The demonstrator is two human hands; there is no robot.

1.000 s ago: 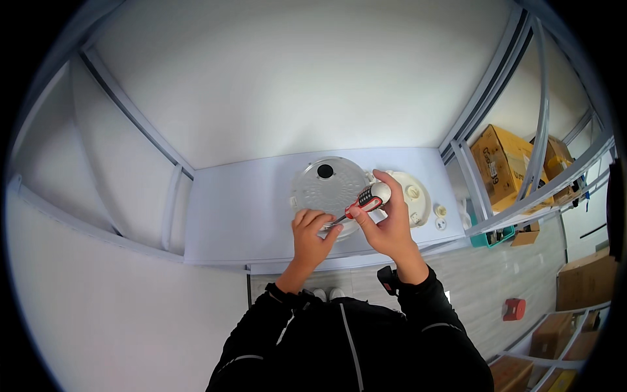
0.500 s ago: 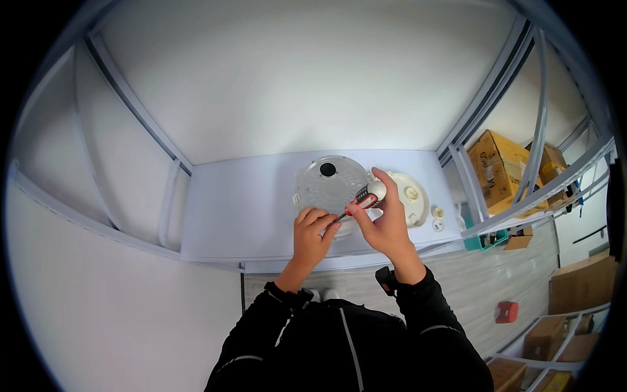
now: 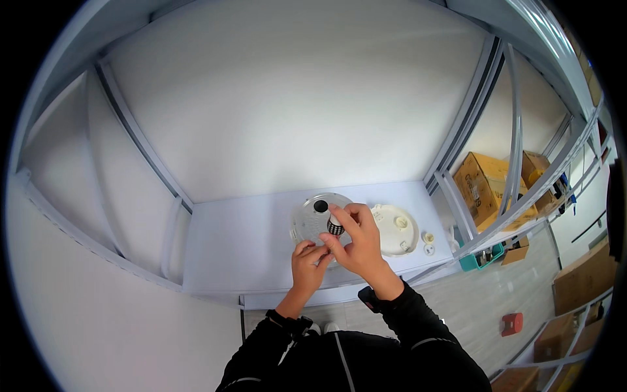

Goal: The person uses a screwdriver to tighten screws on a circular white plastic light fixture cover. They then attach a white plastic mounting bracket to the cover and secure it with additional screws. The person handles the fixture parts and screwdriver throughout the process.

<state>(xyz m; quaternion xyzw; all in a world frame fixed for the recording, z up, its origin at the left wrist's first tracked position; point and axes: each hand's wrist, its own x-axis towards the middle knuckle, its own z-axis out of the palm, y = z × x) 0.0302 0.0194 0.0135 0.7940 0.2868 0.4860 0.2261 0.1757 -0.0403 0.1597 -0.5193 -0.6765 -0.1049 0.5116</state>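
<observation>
My right hand (image 3: 358,245) is closed around a screwdriver (image 3: 335,227) with a black-and-white patterned handle, held up above the bench. Its shaft and tip are hidden behind my fingers. Just left of it and lower, my left hand (image 3: 309,266) has its fingertips pinched together; what sits between them is too small to make out. Beneath both hands lies a round clear ribbed cover (image 3: 305,219) with a black disc (image 3: 321,206) on it. My hands hide its near right part.
Right of the cover lies a round white base (image 3: 390,243) with a cream fitting (image 3: 400,223). Two small round parts (image 3: 428,243) are near the bench's right side. Metal frame posts (image 3: 460,111) flank the bench (image 3: 228,248). Cardboard boxes (image 3: 486,189), a teal basket (image 3: 480,259) and a red stool (image 3: 512,324) stand farther right.
The screwdriver has turned from slanting toward my left fingers to a more upright pose, and my right hand has moved left, over the cover. The whole view has tilted upward.
</observation>
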